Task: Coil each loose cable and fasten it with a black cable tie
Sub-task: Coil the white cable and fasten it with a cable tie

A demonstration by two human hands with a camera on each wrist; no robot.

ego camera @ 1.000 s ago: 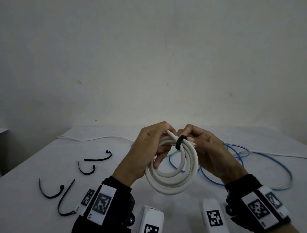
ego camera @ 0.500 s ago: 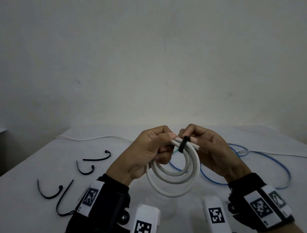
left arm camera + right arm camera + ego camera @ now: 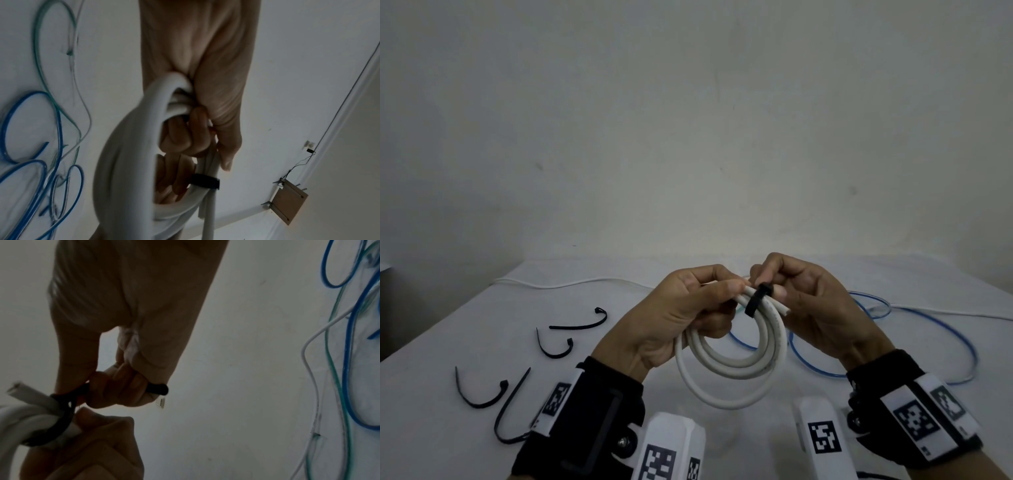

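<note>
Both hands hold the white coil (image 3: 729,363) at frame centre: left hand (image 3: 681,318) grips the loops, right hand (image 3: 811,308) pinches the black tie (image 3: 756,301). Tie sits tighter than a second ago; fastening appears nearly complete.

Four spare black cable ties (image 3: 517,370) lie scattered on the near-left of the white table (image 3: 448,394), with bare tabletop between them and the far-left edge. A loose blue cable (image 3: 928,342) loops across the right side, tangled with a green wire (image 3: 337,386). A thin white cable (image 3: 571,283) runs along the far edge. Both hands hold the white coil (image 3: 732,363) above the middle.
</note>
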